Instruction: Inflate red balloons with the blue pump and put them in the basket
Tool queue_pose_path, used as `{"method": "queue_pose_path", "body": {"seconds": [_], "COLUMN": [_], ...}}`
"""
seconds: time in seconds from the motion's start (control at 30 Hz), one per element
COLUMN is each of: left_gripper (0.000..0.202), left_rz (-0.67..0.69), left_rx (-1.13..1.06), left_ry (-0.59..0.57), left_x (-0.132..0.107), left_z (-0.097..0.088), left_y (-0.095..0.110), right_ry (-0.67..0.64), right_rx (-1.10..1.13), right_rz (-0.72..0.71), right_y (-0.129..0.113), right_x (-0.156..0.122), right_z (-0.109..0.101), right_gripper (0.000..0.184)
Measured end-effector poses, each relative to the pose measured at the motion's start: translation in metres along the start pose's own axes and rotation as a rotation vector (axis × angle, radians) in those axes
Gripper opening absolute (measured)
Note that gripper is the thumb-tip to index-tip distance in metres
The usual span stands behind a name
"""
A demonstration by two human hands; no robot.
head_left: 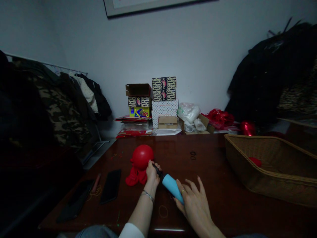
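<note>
Left hand (151, 173): closed around black nozzle of light-blue cylindrical hand pump (171, 186), at round red balloon (142, 157). Right hand (194, 203): fingers spread, palm against pump's rear end. Dark wooden table (218, 185).

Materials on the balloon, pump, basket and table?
Balloon: looks like rubber or latex, smooth, slightly glossy red.
Pump: likely plastic, matte light-blue barrel with a black nozzle.
Basket: woven wicker or rattan, visible weave, tan.
Table: seems to be dark varnished wood, reddish, with sheen and reflections.
</note>
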State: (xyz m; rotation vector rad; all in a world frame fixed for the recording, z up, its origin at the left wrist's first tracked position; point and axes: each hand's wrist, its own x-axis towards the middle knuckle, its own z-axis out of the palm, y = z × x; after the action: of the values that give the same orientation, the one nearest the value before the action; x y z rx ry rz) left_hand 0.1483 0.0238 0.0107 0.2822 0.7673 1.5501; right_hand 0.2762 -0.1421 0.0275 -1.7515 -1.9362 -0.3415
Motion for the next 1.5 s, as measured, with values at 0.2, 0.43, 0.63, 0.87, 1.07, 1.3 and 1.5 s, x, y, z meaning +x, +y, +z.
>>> {"method": "queue_pose_path", "body": {"seconds": [0.2, 0.43, 0.63, 0.87, 1.07, 1.3, 1.5], "left_gripper": [0.021, 0.022, 0.022, 0.023, 0.023, 0.023, 0.024], "left_rz": [0.068, 0.071, 0.032, -0.002, -0.025, 0.013, 0.059], "left_rx": [0.056, 0.047, 0.006, 0.018, 0.069, 0.059, 0.06], "left_ry": [0.026, 0.005, -0.005, -0.066, -0.062, -0.025, -0.009], "left_x": [0.014, 0.02, 0.009, -0.007, -0.008, 0.004, 0.018], "left_z": [-0.002, -0.003, 0.002, 0.008, 0.007, 0.001, -0.004], "left_y": [0.023, 0.034, 0.022, -0.001, -0.006, 0.003, 0.024], "right_ry": [0.057, 0.112, 0.063, -0.036, -0.06, -0.042, 0.046], "right_rx": [0.004, 0.012, 0.031, 0.005, -0.014, -0.01, 0.011], "right_rz": [-0.078, -0.109, -0.024, 0.031, 0.051, 0.015, -0.065], "right_y": [0.018, 0.026, 0.018, 0.0, -0.009, -0.009, 0.007], "right_x": [-0.019, -0.034, -0.022, 0.003, 0.016, 0.011, -0.012], "right_z": [-0.007, -0.011, -0.015, -0.01, 0.001, 0.001, -0.008], "right_gripper": [0.051, 0.05, 0.048, 0.045, 0.049, 0.049, 0.046]}}
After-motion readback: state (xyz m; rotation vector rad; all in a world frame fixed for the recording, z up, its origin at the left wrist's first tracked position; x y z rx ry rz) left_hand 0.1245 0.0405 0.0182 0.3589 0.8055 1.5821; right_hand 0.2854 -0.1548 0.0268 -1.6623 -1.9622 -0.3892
